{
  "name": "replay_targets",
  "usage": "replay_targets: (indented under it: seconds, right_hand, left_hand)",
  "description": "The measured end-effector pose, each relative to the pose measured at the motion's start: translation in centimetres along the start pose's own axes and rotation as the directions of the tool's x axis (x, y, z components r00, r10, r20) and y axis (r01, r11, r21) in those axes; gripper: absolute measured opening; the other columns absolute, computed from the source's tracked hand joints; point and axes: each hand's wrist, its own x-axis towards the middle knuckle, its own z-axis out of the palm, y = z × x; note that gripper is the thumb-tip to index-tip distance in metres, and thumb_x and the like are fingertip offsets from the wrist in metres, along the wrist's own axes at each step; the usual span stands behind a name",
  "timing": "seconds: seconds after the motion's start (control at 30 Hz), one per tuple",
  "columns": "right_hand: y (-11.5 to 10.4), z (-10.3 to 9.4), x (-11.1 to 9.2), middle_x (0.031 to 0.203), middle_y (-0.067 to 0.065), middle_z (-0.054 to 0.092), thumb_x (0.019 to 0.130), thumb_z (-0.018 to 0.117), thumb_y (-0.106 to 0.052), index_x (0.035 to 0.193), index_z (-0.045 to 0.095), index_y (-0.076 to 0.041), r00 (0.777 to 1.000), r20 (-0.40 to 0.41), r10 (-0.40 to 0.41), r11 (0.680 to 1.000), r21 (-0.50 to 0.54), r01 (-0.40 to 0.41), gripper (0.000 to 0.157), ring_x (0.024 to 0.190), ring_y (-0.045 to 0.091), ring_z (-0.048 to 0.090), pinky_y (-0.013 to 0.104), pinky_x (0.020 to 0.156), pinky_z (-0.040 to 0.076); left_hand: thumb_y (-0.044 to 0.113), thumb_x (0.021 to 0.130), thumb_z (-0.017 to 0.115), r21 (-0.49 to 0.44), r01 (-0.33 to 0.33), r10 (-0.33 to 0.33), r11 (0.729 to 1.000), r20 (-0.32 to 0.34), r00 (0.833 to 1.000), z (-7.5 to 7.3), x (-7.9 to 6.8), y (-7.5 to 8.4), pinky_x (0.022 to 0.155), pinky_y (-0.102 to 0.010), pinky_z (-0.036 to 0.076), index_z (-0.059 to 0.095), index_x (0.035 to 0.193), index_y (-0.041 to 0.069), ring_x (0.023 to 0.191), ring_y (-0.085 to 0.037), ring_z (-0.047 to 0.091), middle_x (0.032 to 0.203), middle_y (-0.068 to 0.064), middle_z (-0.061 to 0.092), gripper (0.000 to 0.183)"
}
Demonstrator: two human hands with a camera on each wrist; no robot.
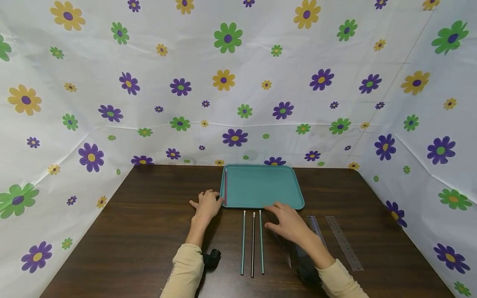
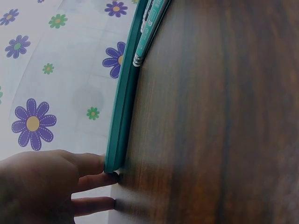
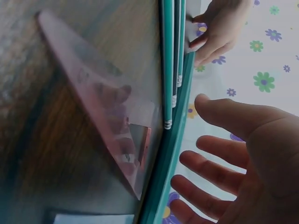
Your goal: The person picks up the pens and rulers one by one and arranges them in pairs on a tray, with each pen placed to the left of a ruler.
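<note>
A teal tray (image 1: 264,188) lies at the back of the table, with a red pencil (image 1: 225,188) along its left side. My left hand (image 1: 205,205) touches the tray's near left corner with its fingers extended. Over the tray's near edge, further right, hovers my right hand (image 1: 288,223), fingers spread and holding nothing. Side by side in front of the tray lie a teal pencil (image 1: 243,244), a dark pencil (image 1: 253,246) and another teal pencil (image 1: 261,244). A clear pinkish set square (image 3: 88,88) lies below the right hand, partly hidden by it in the head view.
To the right lie a clear ruler (image 1: 343,243) and a bluish ruler (image 1: 316,227), the latter partly covered by the right forearm. A flower-print curtain (image 1: 186,103) rises behind the dark wooden table (image 1: 149,231) and along its sides.
</note>
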Motion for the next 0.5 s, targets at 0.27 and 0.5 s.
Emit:
replay_targets:
  seconds: [0.27, 0.5]
  right_hand:
    - [-0.4, -0.9, -1.0, 0.115, 0.007, 0.059, 0.081, 0.081, -0.038, 0.132, 0.063, -0.011, 0.996, 0.068, 0.049, 0.998, -0.050, -0.045, 0.060, 0.096, 0.027, 0.056, 0.051, 0.087, 0.047]
    - [-0.2, -1.3, -1.6, 0.121, 0.005, 0.058, 0.076, 0.084, -0.043, 0.132, 0.063, -0.017, 0.989, 0.124, 0.082, 0.995, -0.070, -0.074, 0.065, 0.103, 0.031, 0.055, 0.049, 0.082, 0.042]
  left_hand:
    - [0.029, 0.101, 0.057, 0.007, -0.009, 0.009, 1.000, -0.002, 1.000, -0.1, -0.1, 0.2, 0.106, -0.084, 0.003, 0.062, 0.135, 0.008, 0.145, -0.051, 0.024, 0.154, -0.022, 0.041, 0.040]
    - [0.029, 0.101, 0.057, 0.007, -0.008, 0.008, 1.000, -0.007, 1.000, 0.0, 0.0, 0.1, 0.106, -0.084, 0.004, 0.062, 0.135, 0.008, 0.145, -0.051, 0.025, 0.153, -0.022, 0.042, 0.040]
